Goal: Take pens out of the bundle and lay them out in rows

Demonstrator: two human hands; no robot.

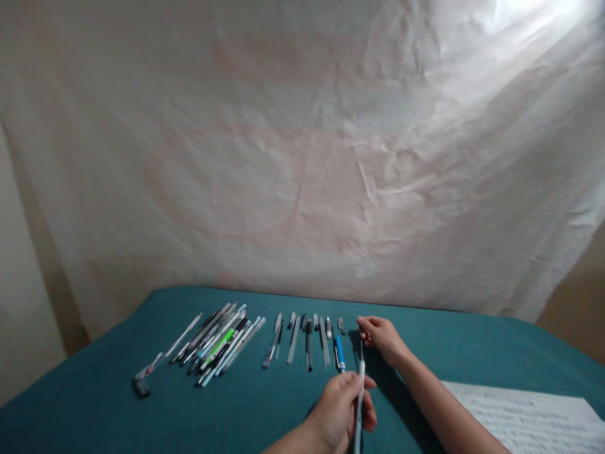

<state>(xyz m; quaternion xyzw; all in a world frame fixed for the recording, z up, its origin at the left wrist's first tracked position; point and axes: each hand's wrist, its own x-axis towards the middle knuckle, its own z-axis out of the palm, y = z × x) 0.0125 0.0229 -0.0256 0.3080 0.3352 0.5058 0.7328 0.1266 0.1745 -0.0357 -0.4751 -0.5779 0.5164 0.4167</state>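
Note:
My left hand [336, 403] is closed round a slim whitish pen barrel [360, 403] that points away from me. Beyond it, my right hand [385, 340] pinches the far end of a thin refill [362, 348], which runs in line with the barrel's far end. Whether the refill's near end sits inside the barrel is too blurred to tell. Just left of the hands lies a blue pen part [339, 354]. A row of pulled-apart pens continues leftward, with clear barrels [293, 340], a dark piece [309, 347] and small caps [341, 325].
A heap of pens [212, 343], one bright green, lies on the left of the green cloth [227, 422]. Nearer the left edge are a dark eraser-like block [141, 386] and a lone thin pen [184, 334]. A written sheet [529, 416] lies at right; a pale hanging sheet [302, 157] stands behind.

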